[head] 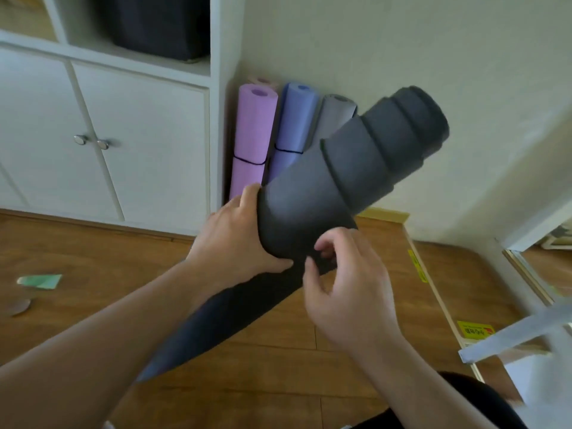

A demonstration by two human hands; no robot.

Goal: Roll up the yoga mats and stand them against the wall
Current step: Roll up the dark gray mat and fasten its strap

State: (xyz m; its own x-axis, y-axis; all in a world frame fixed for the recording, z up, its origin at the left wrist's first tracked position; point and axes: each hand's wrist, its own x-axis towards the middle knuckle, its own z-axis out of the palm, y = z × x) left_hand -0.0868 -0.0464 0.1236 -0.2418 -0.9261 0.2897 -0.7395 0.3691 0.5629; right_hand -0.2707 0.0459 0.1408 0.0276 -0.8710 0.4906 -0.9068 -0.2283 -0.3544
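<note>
A dark grey yoga mat (356, 168) is rolled unevenly, its inner layers telescoping out toward the upper right, and I hold it in the air, tilted. A loose tail of it hangs down toward the lower left. My left hand (238, 233) grips the roll's left side, thumb underneath. My right hand (343, 283) pinches the mat's loose edge just below the roll. Against the wall (402, 57) in the corner stand a rolled purple mat (253, 140), a rolled blue mat (292, 128) and a grey mat (335, 119); a pinkish roll (263, 80) peeks out behind them.
A white cabinet (93, 134) with two knobbed doors fills the left, a dark bin (154, 23) on its open shelf. On the wooden floor (93, 305) lie a green scrap (40, 280) and a flat box (433, 289) with yellow labels. A grey bar (520, 332) juts in at right.
</note>
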